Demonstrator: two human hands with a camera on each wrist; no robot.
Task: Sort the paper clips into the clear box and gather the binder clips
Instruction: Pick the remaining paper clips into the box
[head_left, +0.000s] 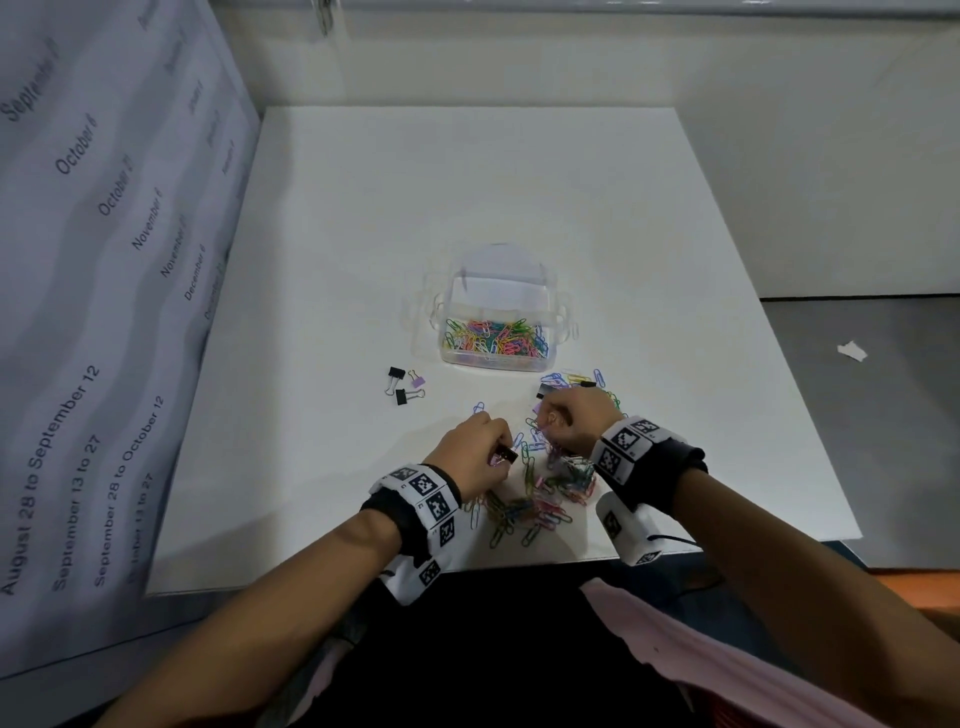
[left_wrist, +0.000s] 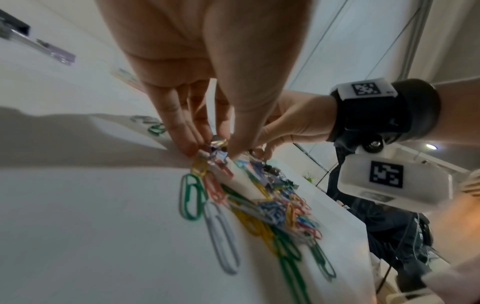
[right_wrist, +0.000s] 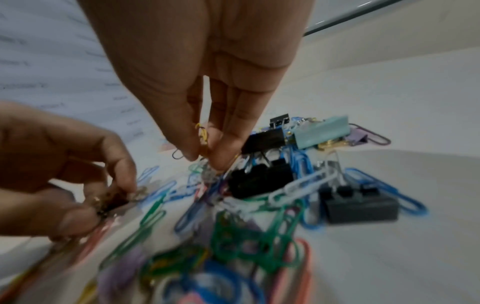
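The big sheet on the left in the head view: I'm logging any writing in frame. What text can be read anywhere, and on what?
All on the white sheet:
"August 28 to September 12"
"September 13 to 27"
"September 28 to October 12"
"October 6"
Farther lines: month names only, the numbers blurred.
Wristbands: square code markers, no words.
Clear box, clips: no text.

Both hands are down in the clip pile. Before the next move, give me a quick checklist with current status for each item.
1. Clear box open and reachable: ok, lid off, coloured paper clips already inside.
2. Left hand has a firm hold: ok, it pinches a black binder clip.
3. Right hand has a paper clip only: cannot tell; its fingertips pinch thin wire, blurred, right beside black binder clips.
4. Gathering spot for binder clips set: ok, three binder clips lie together left of the box.
5. Pile sorted: not ok, many paper clips are still loose and binder clips are mixed in.
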